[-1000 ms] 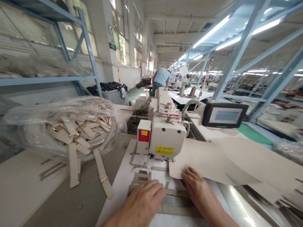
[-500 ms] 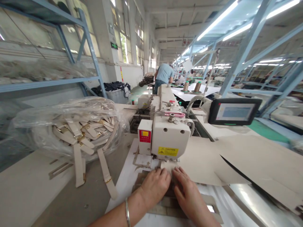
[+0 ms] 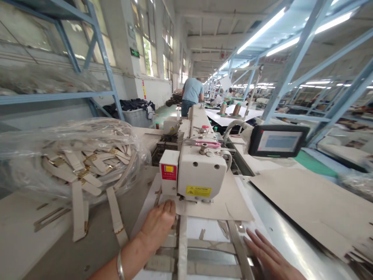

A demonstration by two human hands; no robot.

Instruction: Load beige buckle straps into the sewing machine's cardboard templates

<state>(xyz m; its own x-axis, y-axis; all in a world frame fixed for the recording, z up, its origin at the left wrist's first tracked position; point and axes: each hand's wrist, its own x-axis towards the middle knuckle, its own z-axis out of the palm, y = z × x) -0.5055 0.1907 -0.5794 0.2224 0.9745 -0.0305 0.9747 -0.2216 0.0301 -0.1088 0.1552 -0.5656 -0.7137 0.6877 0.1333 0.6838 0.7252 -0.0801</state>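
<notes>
My left hand (image 3: 159, 222), a metal bangle (image 3: 119, 265) at its wrist, has its fingers bunched at the left corner of a beige sheet (image 3: 233, 200); the fingertips are partly hidden. That sheet lies beneath the white head of a sewing machine (image 3: 201, 171). Apart from it, my right hand (image 3: 269, 252) is open, fingers stretched out, by the right side of a slotted template with grey-brown strips (image 3: 211, 245). Nothing shows in that hand.
A clear plastic bag (image 3: 131, 134) of beige straps with gold-coloured buckles (image 3: 83, 173) sits at left. Large beige sheets (image 3: 309, 202) lie on the right, below a control screen (image 3: 279, 140). Blue shelving (image 3: 101, 58) stands at left. Farther off, a person (image 3: 192, 93) bends over.
My hands have moved apart, the left one leftward and the right one rightward. The beige sheet and template have shifted left under the machine head. The view has also turned slightly.
</notes>
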